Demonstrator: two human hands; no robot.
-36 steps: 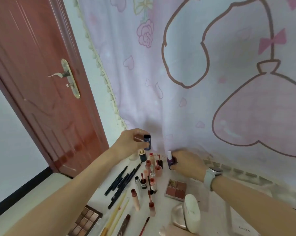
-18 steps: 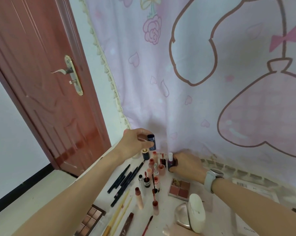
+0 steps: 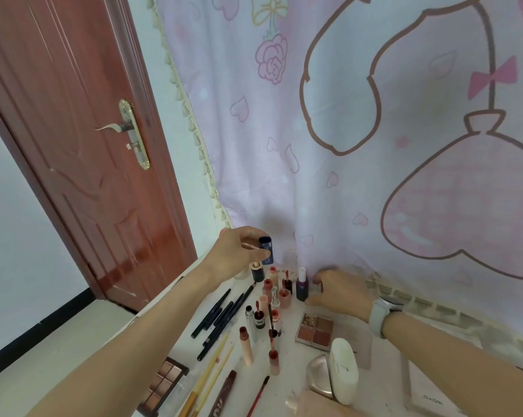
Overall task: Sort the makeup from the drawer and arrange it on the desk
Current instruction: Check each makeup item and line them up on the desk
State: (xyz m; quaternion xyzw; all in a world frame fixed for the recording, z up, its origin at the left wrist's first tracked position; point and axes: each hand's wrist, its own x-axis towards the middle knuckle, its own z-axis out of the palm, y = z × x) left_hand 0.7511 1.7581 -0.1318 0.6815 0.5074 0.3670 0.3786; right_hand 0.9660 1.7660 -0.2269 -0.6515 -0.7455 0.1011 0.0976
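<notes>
On the white desk lies a spread of makeup. My left hand hovers above the back row, shut on a small dark blue tube held upright. Just below it stands a dark jar with a beige cap. My right hand, with a watch on the wrist, rests on the desk by the curtain, fingers apart. A purple nail polish bottle stands upright right beside its fingertips. Several pink and red lip tubes stand and lie between my hands.
Several black pencils lie to the left, a four-pan eyeshadow in the middle, and a brown palette at the near left edge. A white compact stands near me. A pink curtain hangs behind; a red door is left.
My right hand has let go of the purple nail polish bottle, which now stands alone on the desk. My left hand still holds the blue tube in about the same place.
</notes>
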